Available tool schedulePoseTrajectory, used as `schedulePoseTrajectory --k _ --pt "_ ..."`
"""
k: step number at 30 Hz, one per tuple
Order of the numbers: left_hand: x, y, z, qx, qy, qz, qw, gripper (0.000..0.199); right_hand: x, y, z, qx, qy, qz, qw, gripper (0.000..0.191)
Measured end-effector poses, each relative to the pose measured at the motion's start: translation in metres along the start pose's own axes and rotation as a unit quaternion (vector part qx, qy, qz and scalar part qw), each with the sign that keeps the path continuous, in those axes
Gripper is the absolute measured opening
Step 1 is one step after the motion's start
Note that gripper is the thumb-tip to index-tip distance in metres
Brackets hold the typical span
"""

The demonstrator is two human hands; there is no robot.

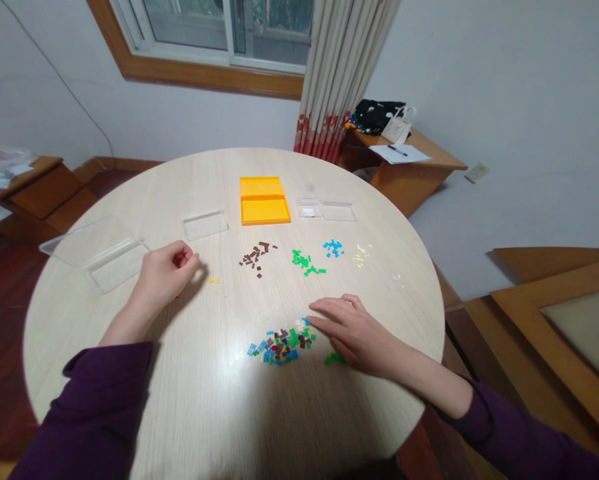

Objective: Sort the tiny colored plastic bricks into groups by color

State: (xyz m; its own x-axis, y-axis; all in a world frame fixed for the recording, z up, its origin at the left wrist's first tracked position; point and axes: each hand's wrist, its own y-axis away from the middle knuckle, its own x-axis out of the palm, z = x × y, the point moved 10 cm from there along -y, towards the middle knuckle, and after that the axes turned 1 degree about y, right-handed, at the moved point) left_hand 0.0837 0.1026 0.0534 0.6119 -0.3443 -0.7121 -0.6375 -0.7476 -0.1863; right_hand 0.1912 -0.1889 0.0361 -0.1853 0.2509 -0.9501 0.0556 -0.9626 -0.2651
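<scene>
My left hand (167, 272) is closed in a pinch above the left part of the table; whatever its fingertips hold, if anything, is too small to make out. A few yellow pieces (214, 281) lie just right of it, and a bit of red shows beneath it. Fingers stretched, my right hand (352, 330) is open at the right edge of a mixed pile of small coloured building bricks (279, 347). A blue brick (306, 321) lies at its fingertips; contact is unclear. Green bricks (335, 359) are partly hidden under that palm.
Sorted groups lie beyond: brown bricks (253, 257), green bricks (302, 260), blue bricks (333, 248) and cream bricks (361, 255). Behind stand an open orange case (265, 211), a clear tray (206, 225) and a small clear box (338, 212). A larger clear box (117, 267) is at left.
</scene>
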Motion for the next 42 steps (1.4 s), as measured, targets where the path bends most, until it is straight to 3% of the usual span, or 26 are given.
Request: schedulePoseTrajectory --k 6,14,23,37,42 --pt "0.001 -0.002 0.002 0.006 -0.007 -0.001 1.000 0.024 -0.003 -0.002 -0.004 0.002 0.021 -0.022 1.000 0.037" --pt "0.000 -0.002 0.002 0.003 -0.001 -0.001 1.000 0.024 0.004 -0.005 0.000 -0.012 0.031 0.008 0.999 0.039" --pt "0.000 -0.003 0.000 0.010 -0.012 -0.001 1.000 0.020 -0.014 0.013 -0.004 0.003 0.020 -0.017 1.000 0.037" --pt "-0.001 -0.003 -0.001 0.007 -0.013 0.000 1.000 0.021 -0.004 -0.001 0.009 -0.043 0.031 -0.013 0.998 0.036" --pt "-0.002 -0.002 -0.001 -0.004 -0.014 -0.003 1.000 0.020 -0.001 0.004 0.002 -0.027 0.042 -0.014 0.999 0.037"
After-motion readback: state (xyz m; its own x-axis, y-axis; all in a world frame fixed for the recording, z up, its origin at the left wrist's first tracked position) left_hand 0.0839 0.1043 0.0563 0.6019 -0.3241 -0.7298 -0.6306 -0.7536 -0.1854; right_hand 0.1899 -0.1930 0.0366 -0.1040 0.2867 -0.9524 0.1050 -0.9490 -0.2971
